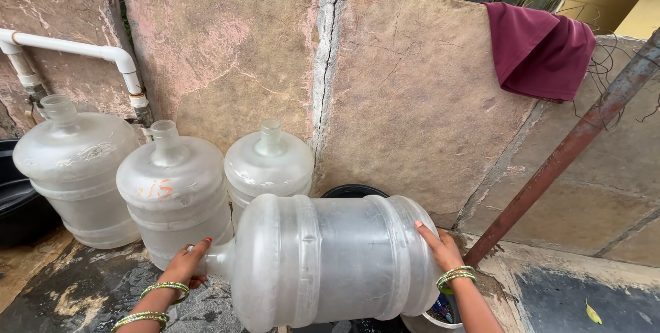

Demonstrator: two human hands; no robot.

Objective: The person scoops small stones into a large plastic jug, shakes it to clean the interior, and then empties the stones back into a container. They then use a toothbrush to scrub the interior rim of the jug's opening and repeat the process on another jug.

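Holding a large clear water jug on its side, we have the left hand closed around its neck, fingers wrapped over the narrow part where it meets the shoulder; the right hand lies flat and open against the jug's base end, palm pressing on it, fingers spread upward; between the two hands the jug lies level, neck pointing to our left, base to our right, raised above the wet ground; green bangles ring both wrists. Just behind the held jug stand three more clear jugs upright against the stone wall: the left jug farthest out, the middle jug nearest the held jug's neck, the back jug close to the wall; a black tub shows its rim behind the held jug; another dark basin sits at the far left edge. A white pipe runs along the wall above the left jug and bends downward; a maroon cloth hangs over the wall's top at the right; a rusty pole leans slanting from the ground up to the right; part of a white pail shows below the right wrist.
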